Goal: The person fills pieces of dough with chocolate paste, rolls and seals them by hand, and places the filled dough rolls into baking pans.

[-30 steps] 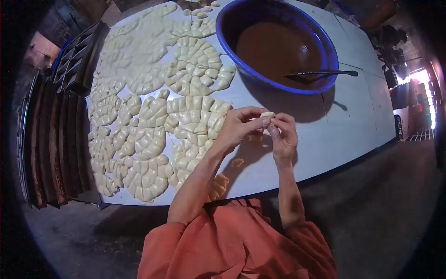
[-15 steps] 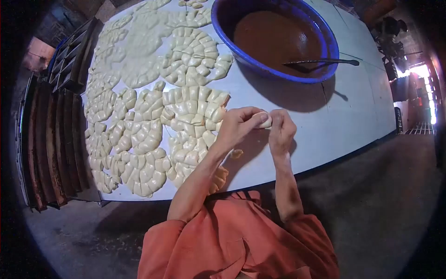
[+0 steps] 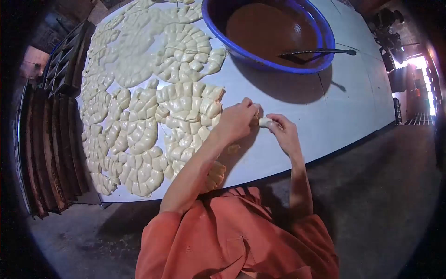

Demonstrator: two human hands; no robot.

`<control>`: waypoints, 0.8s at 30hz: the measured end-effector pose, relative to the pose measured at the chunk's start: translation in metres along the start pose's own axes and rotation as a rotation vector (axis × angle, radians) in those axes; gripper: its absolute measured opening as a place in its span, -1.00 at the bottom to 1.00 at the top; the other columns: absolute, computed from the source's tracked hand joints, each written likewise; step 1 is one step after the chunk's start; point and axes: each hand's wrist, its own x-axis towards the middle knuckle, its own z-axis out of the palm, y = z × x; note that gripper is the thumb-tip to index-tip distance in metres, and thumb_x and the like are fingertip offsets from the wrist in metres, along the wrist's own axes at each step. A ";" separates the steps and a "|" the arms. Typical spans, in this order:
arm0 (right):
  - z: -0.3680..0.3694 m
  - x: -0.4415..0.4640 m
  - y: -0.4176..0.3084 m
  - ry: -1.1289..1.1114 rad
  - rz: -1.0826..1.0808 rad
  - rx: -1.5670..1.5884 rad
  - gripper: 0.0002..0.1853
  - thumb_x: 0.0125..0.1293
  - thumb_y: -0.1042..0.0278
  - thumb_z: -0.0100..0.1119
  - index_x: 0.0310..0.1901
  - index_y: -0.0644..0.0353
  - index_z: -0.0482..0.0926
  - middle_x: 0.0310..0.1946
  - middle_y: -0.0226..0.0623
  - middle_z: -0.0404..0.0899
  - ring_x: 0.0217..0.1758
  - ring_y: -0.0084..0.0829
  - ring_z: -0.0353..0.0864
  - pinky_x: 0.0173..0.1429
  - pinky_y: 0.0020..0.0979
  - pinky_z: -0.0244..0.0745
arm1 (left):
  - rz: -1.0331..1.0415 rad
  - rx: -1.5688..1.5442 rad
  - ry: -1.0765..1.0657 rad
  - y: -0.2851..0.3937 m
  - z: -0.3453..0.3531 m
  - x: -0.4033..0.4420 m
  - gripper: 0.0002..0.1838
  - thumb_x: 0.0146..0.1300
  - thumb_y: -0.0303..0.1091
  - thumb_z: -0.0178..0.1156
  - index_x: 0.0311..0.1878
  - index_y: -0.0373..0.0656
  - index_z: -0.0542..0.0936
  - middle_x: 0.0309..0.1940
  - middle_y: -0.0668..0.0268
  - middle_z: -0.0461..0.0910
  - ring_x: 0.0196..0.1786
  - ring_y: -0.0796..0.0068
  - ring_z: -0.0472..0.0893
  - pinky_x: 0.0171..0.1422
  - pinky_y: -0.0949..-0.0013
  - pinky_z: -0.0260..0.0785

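Observation:
Between the fingertips of my right hand [image 3: 285, 133] is a small pale dough piece [image 3: 265, 122], held just above the white table [image 3: 344, 125]. My left hand [image 3: 238, 120] is closed beside it, back of the hand up, its fingertips partly hidden; a bit of brownish dough seems to show at them. Many glossy cut dough pieces [image 3: 188, 100] lie in rounded clusters to the left of my hands. A small scrap [image 3: 233, 149] and a browner cluster [image 3: 214, 176] rest near my left forearm.
A blue basin [image 3: 260, 59] of brown liquid stands beyond my hands, with a dark-handled utensil [image 3: 341, 52] lying over its rim. Dark trays [image 3: 55, 149] are stacked upright at the left, below a dark rack [image 3: 67, 65].
My hands have moved apart. The dough piece, earlier between both hands, is now in my right fingertips. The view has shifted, so the basin sits higher in it.

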 end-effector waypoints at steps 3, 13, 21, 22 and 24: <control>0.006 0.004 -0.001 -0.004 0.039 0.005 -0.69 0.46 0.42 0.08 0.15 0.34 0.56 -0.11 -0.29 0.69 -0.12 -0.54 0.68 -0.04 -0.50 0.58 | 0.004 -0.092 0.015 -0.003 -0.002 0.009 -0.55 0.03 -0.47 0.28 0.06 -0.02 0.56 0.00 0.17 0.55 -0.02 0.04 0.65 0.03 0.06 0.52; 0.025 -0.011 -0.010 -0.098 -0.076 -0.309 -0.75 0.42 0.42 0.10 0.06 0.24 0.62 -0.17 -0.23 0.66 -0.15 -0.39 0.67 -0.05 -0.37 0.56 | -0.143 -0.208 0.042 -0.006 0.007 -0.034 -0.52 0.10 -0.29 0.40 0.14 0.01 0.56 0.06 0.17 0.52 0.03 0.03 0.60 0.06 0.12 0.50; 0.028 -0.030 -0.032 0.011 -0.248 -0.665 -0.70 0.42 0.33 0.17 0.15 0.13 0.58 0.13 -0.19 0.53 -0.04 -0.13 0.67 0.05 -0.23 0.61 | -0.042 -0.226 0.242 -0.010 -0.017 -0.063 -0.22 0.07 -0.26 0.50 0.38 -0.08 0.42 0.41 0.09 0.36 -0.04 0.14 0.66 0.04 0.23 0.52; 0.031 -0.033 -0.036 0.088 -0.306 -0.595 -0.67 0.41 0.35 0.19 0.17 0.15 0.56 0.12 -0.16 0.54 -0.04 -0.12 0.67 0.04 -0.24 0.62 | -0.065 -0.221 0.241 -0.014 -0.025 -0.072 -0.22 0.07 -0.26 0.50 0.38 -0.08 0.42 0.41 0.09 0.36 -0.04 0.14 0.66 0.04 0.23 0.52; 0.040 -0.051 -0.038 0.089 -0.240 -0.468 -0.69 0.34 0.42 0.25 0.10 0.20 0.59 0.11 -0.11 0.55 -0.05 -0.15 0.68 0.01 -0.26 0.62 | -0.079 -0.487 0.394 -0.021 -0.039 -0.095 -0.33 0.11 -0.27 0.49 0.31 -0.12 0.49 0.30 0.12 0.48 -0.16 0.37 0.66 -0.12 0.36 0.54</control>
